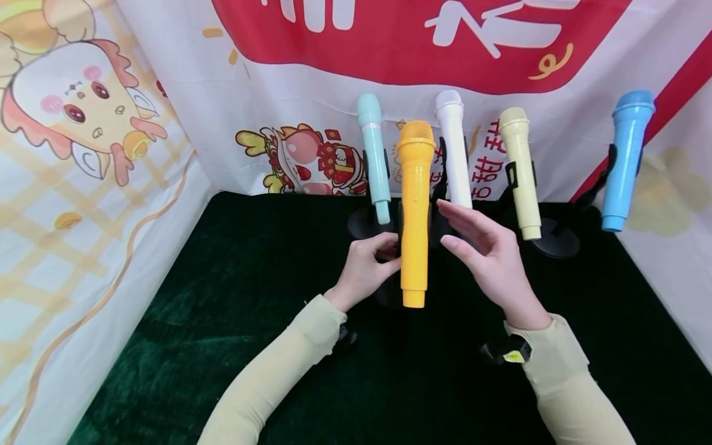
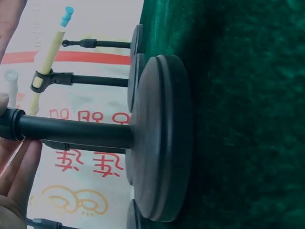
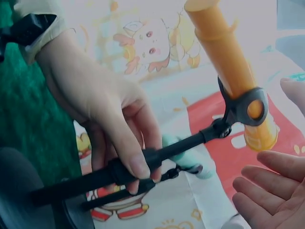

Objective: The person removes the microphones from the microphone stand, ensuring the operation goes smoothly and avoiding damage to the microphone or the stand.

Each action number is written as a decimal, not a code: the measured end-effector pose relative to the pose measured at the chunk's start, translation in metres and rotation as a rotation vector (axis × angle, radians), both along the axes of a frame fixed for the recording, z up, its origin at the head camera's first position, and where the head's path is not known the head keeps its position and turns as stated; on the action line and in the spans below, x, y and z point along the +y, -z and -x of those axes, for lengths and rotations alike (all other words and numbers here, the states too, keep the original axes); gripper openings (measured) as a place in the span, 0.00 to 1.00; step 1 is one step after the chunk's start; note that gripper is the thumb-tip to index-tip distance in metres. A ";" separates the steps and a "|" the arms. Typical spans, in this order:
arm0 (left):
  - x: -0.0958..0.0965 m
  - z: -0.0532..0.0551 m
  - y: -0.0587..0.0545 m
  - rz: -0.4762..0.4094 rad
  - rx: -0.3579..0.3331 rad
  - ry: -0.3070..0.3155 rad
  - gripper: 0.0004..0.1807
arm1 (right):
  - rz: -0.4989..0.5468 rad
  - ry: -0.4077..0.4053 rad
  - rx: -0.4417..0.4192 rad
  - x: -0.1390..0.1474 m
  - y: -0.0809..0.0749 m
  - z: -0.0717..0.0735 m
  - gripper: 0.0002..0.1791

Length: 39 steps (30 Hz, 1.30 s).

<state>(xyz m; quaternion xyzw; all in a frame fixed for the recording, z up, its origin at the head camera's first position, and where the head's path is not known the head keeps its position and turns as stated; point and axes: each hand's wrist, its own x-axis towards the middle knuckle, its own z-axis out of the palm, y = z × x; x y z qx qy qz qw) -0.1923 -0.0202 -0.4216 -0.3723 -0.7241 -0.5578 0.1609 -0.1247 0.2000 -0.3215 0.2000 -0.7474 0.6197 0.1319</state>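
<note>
An orange microphone (image 1: 415,210) sits in the clip (image 3: 248,106) of a black stand, tilted with its head up. My left hand (image 1: 364,267) pinches the black pole (image 2: 76,132) of that stand between thumb and fingers, just below the clip. The round base (image 2: 157,138) rests on the green cloth. To the right of the microphone, my right hand (image 1: 497,259) is held with fingers extended and palm turned toward it, apart from it. Part of that palm shows at the lower right of the right wrist view.
Behind stand a mint microphone (image 1: 375,157), a white one (image 1: 455,148), a cream one (image 1: 521,176) and, far right, a blue one (image 1: 627,164), on black stands. Dark green cloth (image 1: 233,296) covers the table; printed fabric (image 1: 189,93) hangs behind and beside it.
</note>
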 end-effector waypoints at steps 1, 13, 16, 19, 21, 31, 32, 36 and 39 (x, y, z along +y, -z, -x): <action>0.000 0.000 -0.001 0.001 0.000 0.001 0.15 | 0.010 -0.009 -0.009 -0.002 -0.002 0.000 0.24; 0.000 0.003 -0.007 0.041 -0.042 -0.005 0.11 | -0.003 -0.031 -0.195 -0.029 -0.024 0.012 0.32; 0.000 0.004 -0.008 0.038 -0.092 0.002 0.11 | -0.011 -0.032 -0.221 -0.032 -0.025 0.016 0.31; -0.001 0.005 -0.008 0.028 -0.135 0.002 0.11 | 0.010 -0.047 -0.235 -0.033 -0.025 0.019 0.28; -0.001 0.005 -0.008 0.019 -0.153 0.001 0.11 | 0.033 -0.060 -0.233 -0.034 -0.024 0.020 0.27; 0.000 0.006 -0.007 0.002 -0.171 -0.004 0.10 | 0.141 -0.088 -0.188 -0.038 -0.020 0.027 0.24; 0.000 0.005 -0.007 0.004 -0.169 -0.007 0.10 | 0.153 -0.089 -0.184 -0.038 -0.019 0.028 0.23; 0.000 0.005 -0.007 0.001 -0.164 -0.014 0.10 | 0.190 -0.092 -0.160 -0.041 -0.016 0.031 0.21; 0.000 0.005 -0.007 -0.006 -0.160 -0.012 0.10 | 0.195 -0.084 -0.136 -0.043 -0.014 0.033 0.20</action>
